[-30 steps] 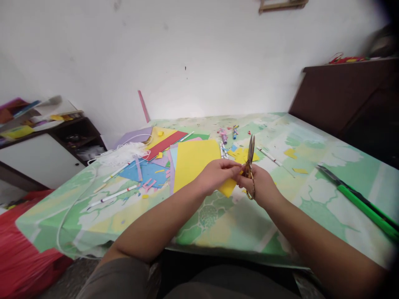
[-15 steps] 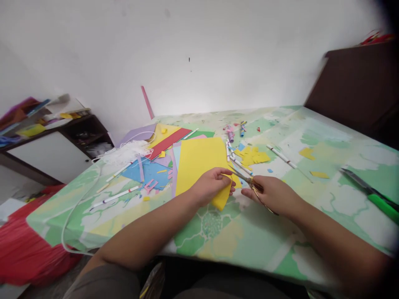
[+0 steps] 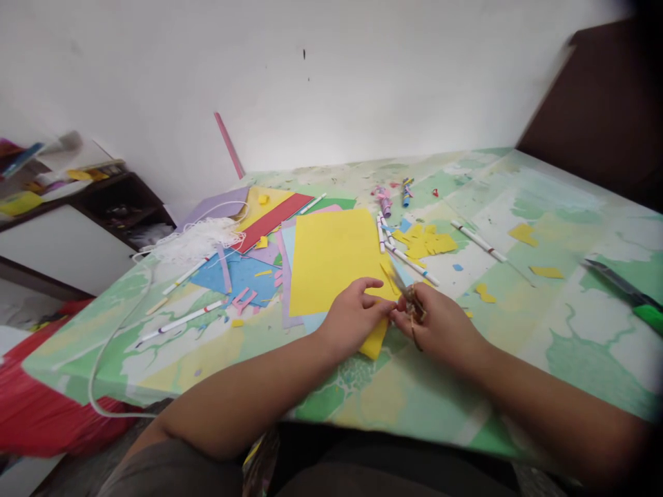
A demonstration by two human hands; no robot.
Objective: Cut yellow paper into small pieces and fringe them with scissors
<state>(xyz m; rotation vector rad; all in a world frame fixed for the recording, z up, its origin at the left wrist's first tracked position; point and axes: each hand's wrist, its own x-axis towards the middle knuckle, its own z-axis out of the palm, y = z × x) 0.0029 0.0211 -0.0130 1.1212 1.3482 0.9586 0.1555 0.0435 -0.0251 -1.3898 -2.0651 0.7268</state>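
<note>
My left hand [image 3: 357, 314] is closed on a small yellow sheet [image 3: 375, 342], which hangs below its fingers near the table's front. My right hand [image 3: 445, 317] grips a pair of scissors [image 3: 409, 295], its blades pointing up and to the left, blurred. The fingertips of both hands meet at the edge of the yellow sheet. Behind my left hand lies a larger yellow sheet [image 3: 331, 255] on top of light blue and purple sheets. Cut yellow scraps [image 3: 425, 241] lie beyond my right hand, beside several white markers [image 3: 414, 265].
A patterned green cloth [image 3: 414, 400] covers the table. White string [image 3: 191, 241], a red sheet [image 3: 277, 222] and a blue sheet [image 3: 253, 283] lie at the left. Green-handled scissors [image 3: 621, 286] rest at the right. A dark cabinet [image 3: 595, 103] stands at the back right.
My right hand has come closer to my left, so their fingertips now meet. The scissors have turned more upright. The view has shifted slightly.
</note>
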